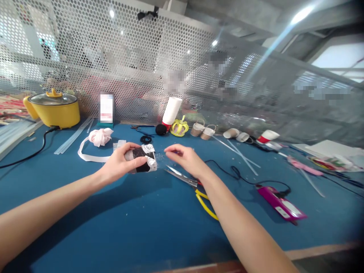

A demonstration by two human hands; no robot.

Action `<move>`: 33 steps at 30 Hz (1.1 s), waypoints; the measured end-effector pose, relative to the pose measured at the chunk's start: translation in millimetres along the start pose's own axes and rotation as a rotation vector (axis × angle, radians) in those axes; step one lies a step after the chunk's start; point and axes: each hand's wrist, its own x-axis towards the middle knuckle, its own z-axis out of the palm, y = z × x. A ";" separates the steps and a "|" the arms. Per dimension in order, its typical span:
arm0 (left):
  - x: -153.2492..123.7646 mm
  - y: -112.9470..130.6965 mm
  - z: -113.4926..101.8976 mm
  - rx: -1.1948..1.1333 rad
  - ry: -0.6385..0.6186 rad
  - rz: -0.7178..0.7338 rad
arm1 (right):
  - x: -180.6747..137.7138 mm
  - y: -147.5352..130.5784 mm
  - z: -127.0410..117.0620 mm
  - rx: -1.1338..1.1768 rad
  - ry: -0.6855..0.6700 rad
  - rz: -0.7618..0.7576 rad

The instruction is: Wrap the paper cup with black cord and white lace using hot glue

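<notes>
Lying on its side in my left hand (pixel 121 161) is a small cup-shaped piece (pixel 140 163), wrapped in black and grey with white patterned patches near its end. My fingers and thumb close around it just above the blue table. A short way to the right of it, my right hand (pixel 183 157) hovers with thumb and fingertips pressed together; whatever they hold, if anything, is too small to make out. Scissors (pixel 182 176) with yellow handles lie partly under my right forearm, blades pointing at the cup-shaped piece. Left of my left hand, a white ribbon (pixel 93 157) trails from a pale pink bundle (pixel 100 137).
A yellow electric pot (pixel 58 110) stands at the back left, beside a phone (pixel 106 108) on a stand. Paper cups (pixel 172 110), a yellow crown-like piece (pixel 179 127) and small baskets (pixel 207 132) line the perforated screen. A purple power strip (pixel 281 204) with a cord lies right.
</notes>
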 end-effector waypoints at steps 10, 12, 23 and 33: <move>-4.5 -5.7 6.5 0.084 -0.022 0.047 | -29.7 -31.4 37.7 0.363 -0.133 -0.095; -4.5 -7.9 7.3 0.131 -0.016 0.084 | -29.8 -26.3 39.5 0.388 -0.122 -0.093; -4.3 -21.2 7.6 0.364 0.081 0.396 | -37.3 -32.5 38.7 0.294 -0.063 -0.078; -14.9 -12.6 10.5 0.487 0.124 0.728 | -44.4 -37.8 46.3 0.169 -0.001 -0.210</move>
